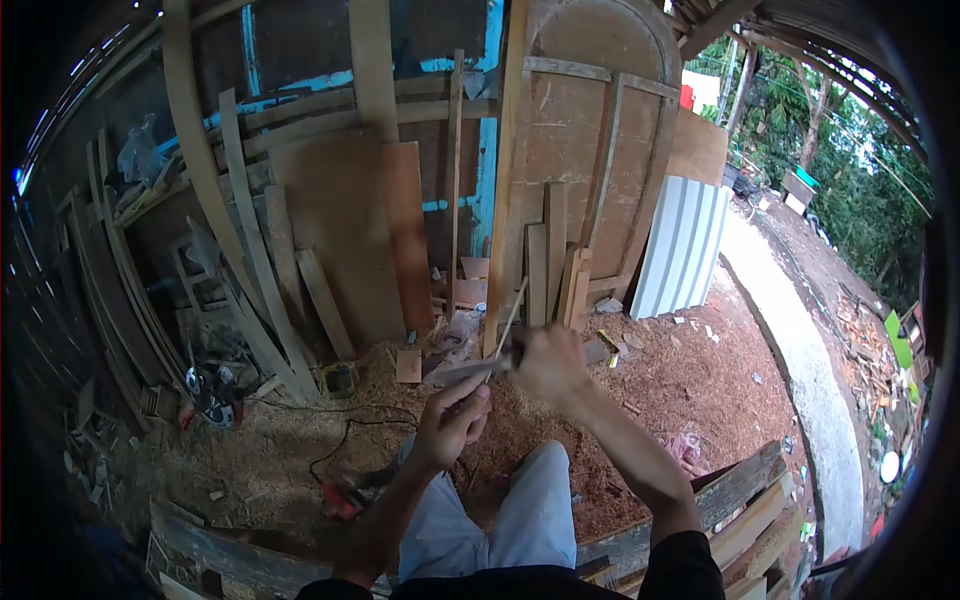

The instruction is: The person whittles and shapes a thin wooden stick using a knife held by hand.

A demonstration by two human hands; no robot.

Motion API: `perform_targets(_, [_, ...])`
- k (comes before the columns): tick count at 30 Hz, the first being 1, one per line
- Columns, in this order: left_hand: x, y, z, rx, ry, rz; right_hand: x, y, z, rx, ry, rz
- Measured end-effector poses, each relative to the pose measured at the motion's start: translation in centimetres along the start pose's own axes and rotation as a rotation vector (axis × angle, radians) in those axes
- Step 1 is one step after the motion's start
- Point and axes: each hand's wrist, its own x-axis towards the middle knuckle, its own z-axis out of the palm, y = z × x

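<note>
In front of my knees, my left hand [452, 425] has its fingers and thumb closed at the lower edge of a flat grey metal blade [465, 372]. My right hand [550, 365], somewhat blurred, is wrapped round a dark handle [516, 350] at the blade's right end. I cannot tell whether handle and blade are one tool. A thin pale stick [513, 315] slants upward from between the two hands. My legs in light trousers [540, 505] are bent below them.
Boards [335, 240] and an arched wooden door [600, 130] lean along the wall ahead. Shavings cover the floor [640, 400]. A corrugated sheet [680, 245] stands right, beside a concrete strip [800, 360]. A red power tool [338, 502] and dark cord [345, 435] lie left; planks [740, 490] lie close by.
</note>
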Motion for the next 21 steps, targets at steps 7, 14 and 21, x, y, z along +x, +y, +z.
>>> perform_targets(7, [0.3, 0.8, 0.1, -0.035, 0.010, -0.026, 2.0, 1.9, 0.0, 0.117, 0.109, 0.250])
perform_targets(14, [0.7, -1.0, -0.9, -0.022, 0.047, -0.061, 3.6, 6.8, 2.2, 0.182, 0.032, 0.473])
perform_targets(21, [1.2, -3.3, -2.1, -0.010, 0.091, -0.147, 4.6, 11.9, 9.4, 0.292, 0.101, 0.612])
